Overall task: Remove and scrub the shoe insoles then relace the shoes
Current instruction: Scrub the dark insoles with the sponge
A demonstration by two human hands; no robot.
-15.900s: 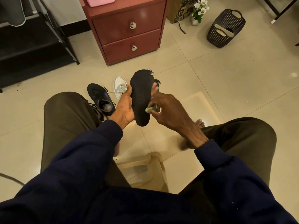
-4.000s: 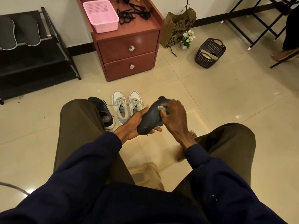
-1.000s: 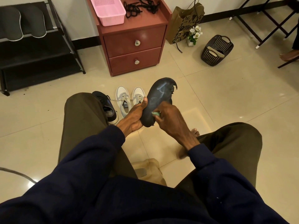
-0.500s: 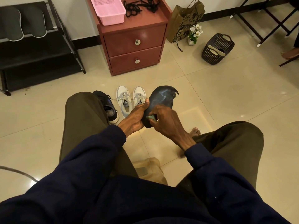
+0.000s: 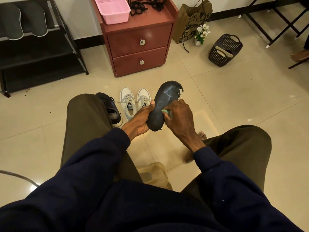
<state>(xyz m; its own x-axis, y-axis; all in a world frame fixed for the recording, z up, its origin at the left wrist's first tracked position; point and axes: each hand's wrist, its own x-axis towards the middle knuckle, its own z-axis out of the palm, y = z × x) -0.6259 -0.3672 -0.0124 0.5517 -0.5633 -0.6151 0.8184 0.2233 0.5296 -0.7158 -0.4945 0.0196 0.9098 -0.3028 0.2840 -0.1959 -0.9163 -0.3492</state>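
Between the knees, the left hand is gripping the insole by its near end while the right hand is pinching a scrubber against its middle. Shoes are sitting just beyond, laces lying on the cabinet

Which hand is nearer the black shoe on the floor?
Left. The left hand, gripping the insole, sits just right of the black shoe; the right hand, holding a green scrubber, is beyond the insole.

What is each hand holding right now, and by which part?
Left hand grips the dark insole by its heel end; right hand pinches a small green scrubber against it.
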